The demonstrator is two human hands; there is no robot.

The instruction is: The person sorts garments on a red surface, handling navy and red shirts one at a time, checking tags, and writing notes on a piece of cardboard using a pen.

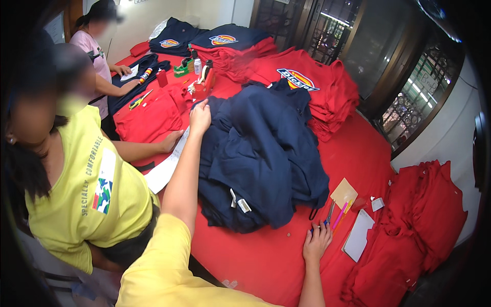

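Observation:
My left hand (200, 117) reaches forward and pinches the near-left edge of a heap of navy blue shirts (261, 153) on a red-covered table (276, 256). My right hand (317, 241) rests flat on the red cloth with fingers spread, its fingertips at a pair of scissors (328, 217) and a pink pen (339, 215). A tan card (343, 193) lies just beyond them. A long white paper strip (167, 166) lies left of my left forearm.
A person in a yellow shirt (87, 189) leans in at my left, a hand on folded red shirts (151, 120). Another person in pink (94, 56) works at the far left. Stacks of red shirts (307, 82) stand behind, more red shirts (414, 225) at right, beside a white notepad (358, 235).

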